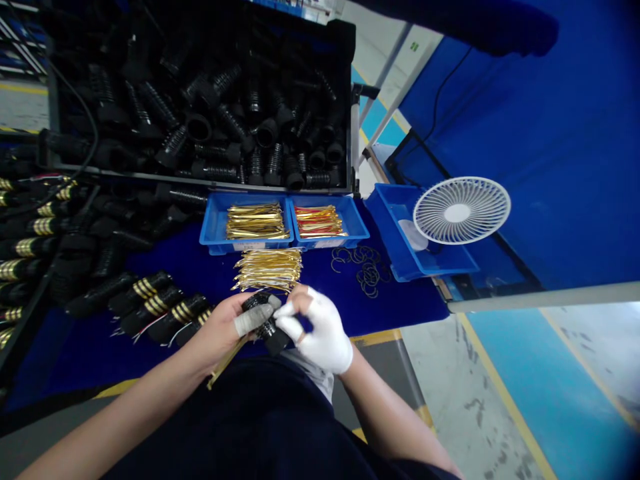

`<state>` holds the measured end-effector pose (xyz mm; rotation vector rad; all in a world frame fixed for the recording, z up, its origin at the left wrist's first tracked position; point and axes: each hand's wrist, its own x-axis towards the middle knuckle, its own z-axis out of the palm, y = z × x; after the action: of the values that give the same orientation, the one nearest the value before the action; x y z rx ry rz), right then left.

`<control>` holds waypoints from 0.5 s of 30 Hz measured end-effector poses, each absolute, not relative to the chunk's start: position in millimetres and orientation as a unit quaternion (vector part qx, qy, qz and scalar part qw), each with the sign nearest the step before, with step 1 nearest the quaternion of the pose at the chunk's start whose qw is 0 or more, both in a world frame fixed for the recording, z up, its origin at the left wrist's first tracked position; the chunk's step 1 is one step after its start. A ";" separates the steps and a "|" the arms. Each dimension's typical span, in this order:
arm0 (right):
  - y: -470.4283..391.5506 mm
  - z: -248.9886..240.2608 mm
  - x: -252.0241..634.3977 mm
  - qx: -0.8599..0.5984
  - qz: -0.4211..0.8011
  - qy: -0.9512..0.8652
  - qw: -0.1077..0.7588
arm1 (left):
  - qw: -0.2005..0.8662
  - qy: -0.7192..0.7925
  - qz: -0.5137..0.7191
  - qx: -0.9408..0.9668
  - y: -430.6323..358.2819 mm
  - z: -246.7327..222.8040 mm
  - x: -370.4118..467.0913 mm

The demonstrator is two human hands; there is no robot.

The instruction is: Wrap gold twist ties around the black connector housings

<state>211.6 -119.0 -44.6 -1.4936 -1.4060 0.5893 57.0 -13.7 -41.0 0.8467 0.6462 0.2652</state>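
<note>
Left hand: bare but for a grey cover on the thumb, the left hand [225, 328] grasps a ribbed black sleeve [274, 339].
Right hand: in a white glove with some fingertips bare, the right hand [324, 333] has its thumb and fingers drawn together at the sleeve's side; whether they pinch it or something small, I cannot tell.
Ribbed sleeve: between the two hands, above the near edge of the blue-covered worktop [320, 272].
Gold strips: some gold strips [225, 368] slant out below the left hand, toward the wearer.
Strip pile: a pile of gold and silvery strips [269, 269] lies just beyond the hands.
Small bins: past the pile, a left blue bin [209, 230] with gold strips and a right blue bin [361, 230] with red and gold ones.
Black rings: loose black rings [369, 273], right of and beyond the right hand.
Fan: a white fan [457, 213], farther right.
Gold-banded cylinders: black gold-banded cylinders [155, 305], left of the left hand.
Crate: a black crate [200, 182] of ribbed parts, well beyond the hands.
</note>
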 end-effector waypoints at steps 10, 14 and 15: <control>-121.2 -30.3 199.5 -0.460 0.229 -0.235 0.825 | 0.801 0.352 0.182 0.449 -9.0 -66.4 60.7; -109.0 -32.8 185.9 -0.386 0.287 -0.202 0.853 | 0.787 0.344 0.174 0.483 -11.3 -70.0 65.2; -104.7 -38.5 183.4 -0.361 0.300 -0.208 0.858 | 0.783 0.346 0.171 0.487 -10.6 -71.3 66.4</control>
<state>183.4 -104.7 -38.5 -0.7582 -0.4372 0.6291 66.4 -10.6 -71.3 1.0521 0.7468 0.3690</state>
